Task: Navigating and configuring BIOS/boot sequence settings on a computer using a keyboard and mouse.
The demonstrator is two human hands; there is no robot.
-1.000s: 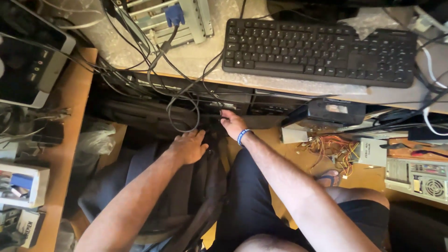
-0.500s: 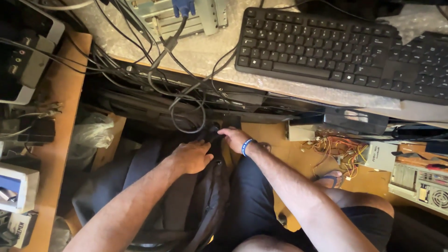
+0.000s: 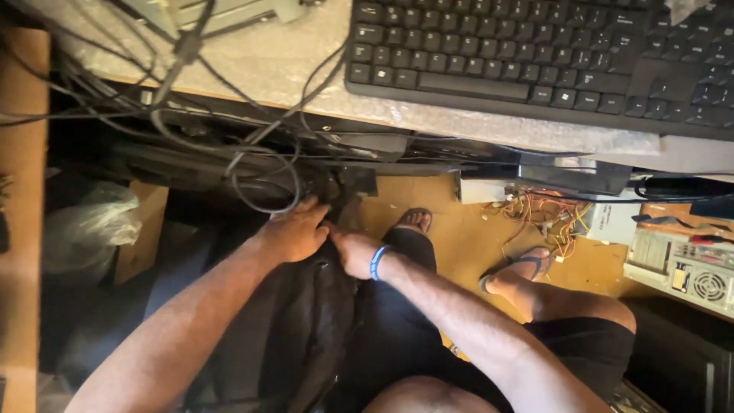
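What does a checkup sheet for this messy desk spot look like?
Surface: desk top covered in bubble wrap, a black keyboard on it.
Job's things: black bag on the lap.
Clutter: bundle of coloured wires, computer case, plastic bag.
Grips: left hand and right hand both at the bag's top; grip not clear.
Cables: black cables loop off the desk edge.
Surroundings: wooden floor, feet in sandals.

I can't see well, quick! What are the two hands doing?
Left hand: resting curled on top of the black bag.
Right hand: closed, gripping the black bag's top edge.
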